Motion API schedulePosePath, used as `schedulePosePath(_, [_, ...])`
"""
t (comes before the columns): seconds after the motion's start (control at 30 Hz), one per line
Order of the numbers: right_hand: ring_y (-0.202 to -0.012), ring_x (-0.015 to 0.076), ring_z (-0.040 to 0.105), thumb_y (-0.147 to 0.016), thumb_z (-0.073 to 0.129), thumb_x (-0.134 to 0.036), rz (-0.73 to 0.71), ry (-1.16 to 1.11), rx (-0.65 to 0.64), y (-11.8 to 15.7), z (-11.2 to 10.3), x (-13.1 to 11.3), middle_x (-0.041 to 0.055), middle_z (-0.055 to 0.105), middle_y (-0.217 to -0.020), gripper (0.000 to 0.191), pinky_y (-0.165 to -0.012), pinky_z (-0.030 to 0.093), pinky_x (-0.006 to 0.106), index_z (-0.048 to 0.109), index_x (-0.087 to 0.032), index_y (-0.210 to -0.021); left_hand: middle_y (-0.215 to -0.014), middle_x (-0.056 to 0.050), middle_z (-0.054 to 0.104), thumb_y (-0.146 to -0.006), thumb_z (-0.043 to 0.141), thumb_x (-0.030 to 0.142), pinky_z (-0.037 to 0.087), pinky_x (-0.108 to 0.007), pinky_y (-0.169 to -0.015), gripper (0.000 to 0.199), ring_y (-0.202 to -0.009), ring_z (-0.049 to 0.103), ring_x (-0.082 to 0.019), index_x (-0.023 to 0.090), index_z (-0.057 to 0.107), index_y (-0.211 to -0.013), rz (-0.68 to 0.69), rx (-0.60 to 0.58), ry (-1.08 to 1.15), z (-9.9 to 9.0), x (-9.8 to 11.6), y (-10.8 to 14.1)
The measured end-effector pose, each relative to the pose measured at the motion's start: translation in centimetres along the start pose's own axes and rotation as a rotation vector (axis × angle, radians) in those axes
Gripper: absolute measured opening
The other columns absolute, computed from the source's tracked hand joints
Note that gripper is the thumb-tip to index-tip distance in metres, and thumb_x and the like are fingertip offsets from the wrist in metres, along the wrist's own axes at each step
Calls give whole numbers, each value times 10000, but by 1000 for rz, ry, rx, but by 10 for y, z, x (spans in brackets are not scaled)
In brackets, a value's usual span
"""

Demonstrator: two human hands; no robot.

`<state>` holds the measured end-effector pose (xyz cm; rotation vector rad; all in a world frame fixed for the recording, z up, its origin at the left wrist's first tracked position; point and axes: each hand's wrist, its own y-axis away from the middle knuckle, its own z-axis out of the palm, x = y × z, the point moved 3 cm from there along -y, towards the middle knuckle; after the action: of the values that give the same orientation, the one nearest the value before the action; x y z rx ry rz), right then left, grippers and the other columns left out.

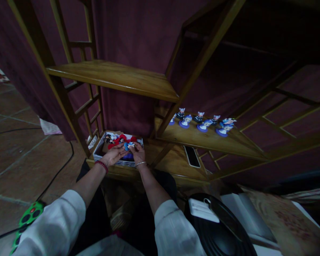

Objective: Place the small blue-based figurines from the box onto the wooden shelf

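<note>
Both my hands hold a small figurine (129,145) with blue and white parts, just above an open box. My left hand (114,155) has its fingers at the figurine's blue end, palm turned up. On the other end, the fingers of my right hand (138,153) are closed. The box (98,151) stands on the low shelf and contains several more figurines, some red, some dark-haired. Part of its contents is hidden under my hands. To the right, several purple-haired figurines (186,121) stand on a raised shelf, in front of darker ones (200,116).
A wooden shelf board (114,78) juts out above the box. A slanting post (200,60) divides the shelving. On the lower board lies a phone (192,156). A black round stool (221,227) bearing a white object stands at right. A green power strip (30,215) lies at left.
</note>
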<state>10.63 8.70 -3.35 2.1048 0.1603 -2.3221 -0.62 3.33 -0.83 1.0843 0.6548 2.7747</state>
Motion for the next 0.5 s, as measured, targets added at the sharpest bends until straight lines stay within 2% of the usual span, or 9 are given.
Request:
schedulePosePath(0.27, [-750, 143, 600, -596, 637, -289, -9, -21, -11, 2, 0, -1, 21, 656, -832, 339, -722, 488, 275, 606, -176, -913, -782, -82, 640, -761, 479, -28, 489, -335, -806, 189, -766, 627, -143, 100, 605, -820, -1, -3, 5, 1, 0, 1])
schedulePosePath(0.5, [-738, 134, 587, -601, 627, -319, -20, 82, -5, -2, -1, 4, -7, 649, -801, 337, -722, 478, 263, 618, -196, -915, -723, -46, 634, -740, 508, -33, 493, -308, -803, 191, -730, 622, -120, 108, 615, -814, 13, -4, -13, 1, 0, 1])
